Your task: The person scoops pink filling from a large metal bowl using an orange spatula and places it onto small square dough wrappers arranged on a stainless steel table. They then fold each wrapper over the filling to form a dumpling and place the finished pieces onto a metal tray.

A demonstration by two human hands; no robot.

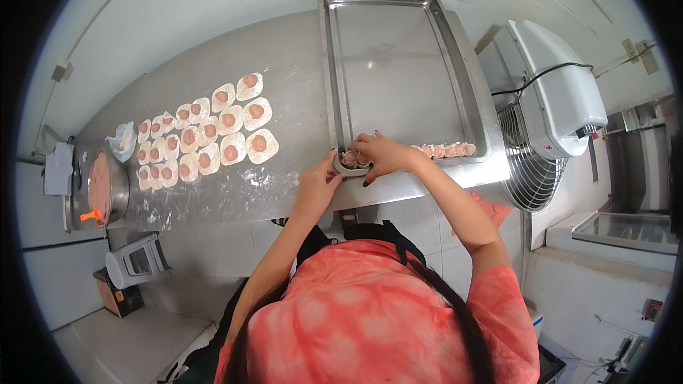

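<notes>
Small filled dumplings [445, 150], with pale wrappers and pink filling, sit in a row along the near edge of a large metal tray [478, 92]. Over the left end of that row, at the tray's near left corner, my right hand [384, 156] spreads its fingers, fingertips touching the dumplings there and partly covering them. My left hand [319, 183] is at the outside of the same corner, thumb and fingers apart beside the rim. On the table to the left lie several flat wrappers [259, 155], each with a ball of pink filling.
A metal bowl of pink filling [101, 185] with an orange-handled tool [91, 215] stands at the table's left end, near a white plastic bag [122, 141]. White flour marks the steel table [284, 64]. A white machine with a wire guard [544, 92] stands right of the tray.
</notes>
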